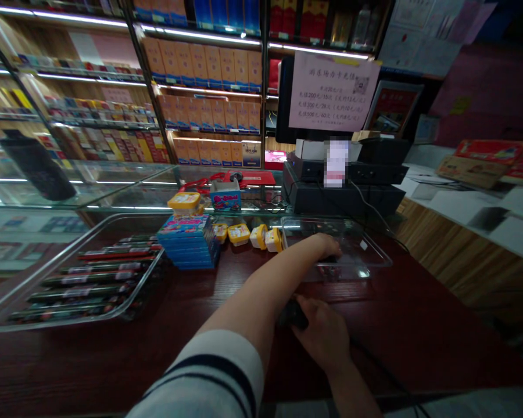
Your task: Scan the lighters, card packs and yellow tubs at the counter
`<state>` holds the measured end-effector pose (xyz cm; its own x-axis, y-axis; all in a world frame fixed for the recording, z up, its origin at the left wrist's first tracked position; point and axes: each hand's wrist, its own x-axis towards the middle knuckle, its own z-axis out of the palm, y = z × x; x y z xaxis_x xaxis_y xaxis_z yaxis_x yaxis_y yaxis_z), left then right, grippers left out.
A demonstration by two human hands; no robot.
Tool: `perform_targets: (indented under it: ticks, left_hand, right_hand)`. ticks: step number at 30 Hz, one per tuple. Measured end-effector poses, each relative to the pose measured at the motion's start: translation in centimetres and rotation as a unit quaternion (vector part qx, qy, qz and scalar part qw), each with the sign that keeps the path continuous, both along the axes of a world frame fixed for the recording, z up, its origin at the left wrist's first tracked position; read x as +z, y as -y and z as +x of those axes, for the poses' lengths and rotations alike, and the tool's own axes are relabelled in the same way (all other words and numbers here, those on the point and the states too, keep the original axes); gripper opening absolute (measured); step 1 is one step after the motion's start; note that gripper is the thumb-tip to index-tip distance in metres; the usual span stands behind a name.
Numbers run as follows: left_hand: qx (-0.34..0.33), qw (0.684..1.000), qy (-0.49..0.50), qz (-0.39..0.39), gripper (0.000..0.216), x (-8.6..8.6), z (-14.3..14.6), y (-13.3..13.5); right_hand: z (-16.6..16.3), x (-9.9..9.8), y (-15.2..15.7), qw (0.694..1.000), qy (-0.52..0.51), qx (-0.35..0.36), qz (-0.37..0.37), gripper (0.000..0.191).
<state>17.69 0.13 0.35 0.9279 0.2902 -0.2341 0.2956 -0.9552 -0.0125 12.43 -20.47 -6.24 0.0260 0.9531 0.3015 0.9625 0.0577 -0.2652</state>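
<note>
My left arm crosses the counter, and my left hand (326, 247) reaches down into a shallow clear plastic tray (379, 258). Its fingers are mostly hidden, with a small dark patch beneath them that I cannot make out. Closer to me, my right hand (325, 334) is closed around a black handheld scanner (293, 313), partly covered by my left forearm. A black cable (377, 363) runs across the counter near my right wrist. Yellow-lidded tubs (239, 234) stand in a row left of the tray, beside a stack of blue packs (188, 242).
A clear tray (133, 307) of dark slim packets lies at left. Another yellow-lidded tub (184, 201) and a small blue box (225, 196) are behind the stack. A black till unit (303, 197) stands at back right. A dark bottle (37, 165) is on the glass case.
</note>
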Motion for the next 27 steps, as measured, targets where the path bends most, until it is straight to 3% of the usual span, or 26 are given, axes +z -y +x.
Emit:
perform_targets:
  ticks: [9,14,18,20,22,24,27]
  left_hand:
    - [-0.008,0.999,-0.028,0.030,0.008,0.7,-6.4,-0.4]
    - [-0.017,0.998,-0.008,0.065,0.017,2.1,-7.7,0.1]
    - [-0.084,0.986,0.120,0.082,0.022,4.9,-10.6,0.6]
    - [-0.077,0.969,0.225,0.070,0.025,5.9,-12.9,1.2]
    - [-0.017,0.940,0.338,0.028,0.025,6.1,-15.6,2.4]
    - [0.061,0.876,0.478,-0.028,0.021,5.3,-18.4,4.1]
    - [0.205,0.702,0.673,-0.104,0.023,2.4,-22.3,7.0]
  right_hand:
    - [-0.2,-0.3,-0.1,1.000,-0.017,-0.004,0.000,0.031]
    - [-0.1,-1.1,-0.1,1.000,0.006,-0.009,0.022,0.029]
    - [0.0,-1.5,0.0,0.998,0.011,0.003,0.055,0.031]
    - [0.0,-1.4,0.2,0.998,0.014,0.004,0.062,0.031]
    - [0.0,-1.3,0.2,0.998,0.015,0.005,0.061,0.030]
    - [0.0,-1.2,0.2,0.999,0.009,0.005,0.052,0.031]
    - [0.0,-1.1,0.2,0.999,-0.002,0.007,0.041,0.033]
